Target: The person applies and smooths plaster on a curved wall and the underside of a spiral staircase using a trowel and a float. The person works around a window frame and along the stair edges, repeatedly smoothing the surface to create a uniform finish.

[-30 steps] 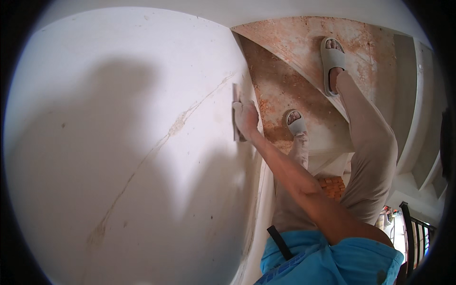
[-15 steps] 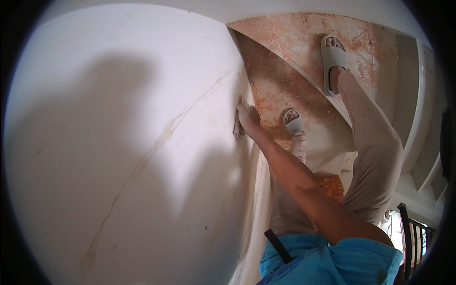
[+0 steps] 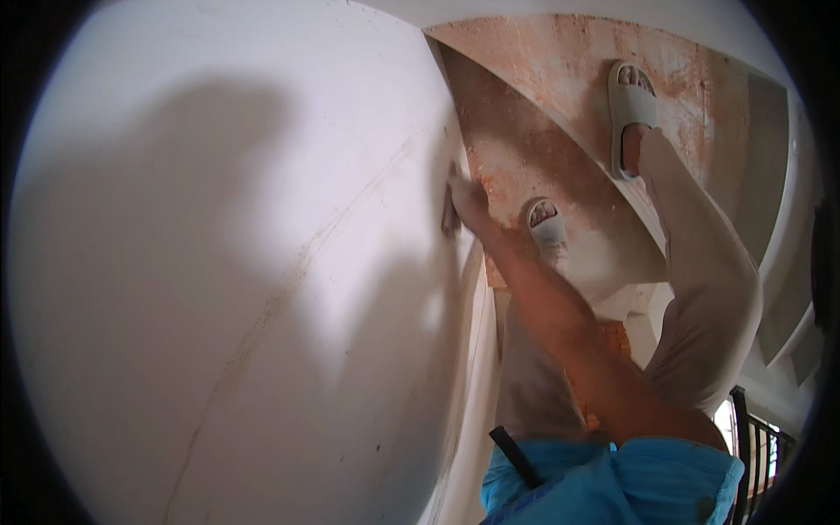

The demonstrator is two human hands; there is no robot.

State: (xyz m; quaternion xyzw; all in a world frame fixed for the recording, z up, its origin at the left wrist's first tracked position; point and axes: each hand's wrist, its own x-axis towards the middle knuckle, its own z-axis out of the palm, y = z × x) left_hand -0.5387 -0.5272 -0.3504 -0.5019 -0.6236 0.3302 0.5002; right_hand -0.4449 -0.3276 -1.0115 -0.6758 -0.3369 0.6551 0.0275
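My right hand [image 3: 469, 204] presses against the white wall [image 3: 262, 350] close to its right-hand edge, beside the stairs. The forearm reaches up and leftward from a blue sleeve at the lower right. Its fingers look bent together around something narrow and darkish on the wall side. What this is stays hidden by the hand and shadow. A long thin brownish streak [image 3: 302, 262] runs slantwise over the wall to the left of the hand. My left hand does not show.
My feet in pale slides [image 3: 632, 96] stand on separate dusty, reddish-stained stair steps [image 3: 525, 114]. Orange bricks [image 3: 617, 339] show between my legs. A black railing [image 3: 752, 446] stands at the lower right. A black bar [image 3: 514, 457] sticks out at my waist.
My right hand has slid slightly upward along the wall. The whole view has shifted a little, so the feet and steps appear farther right.
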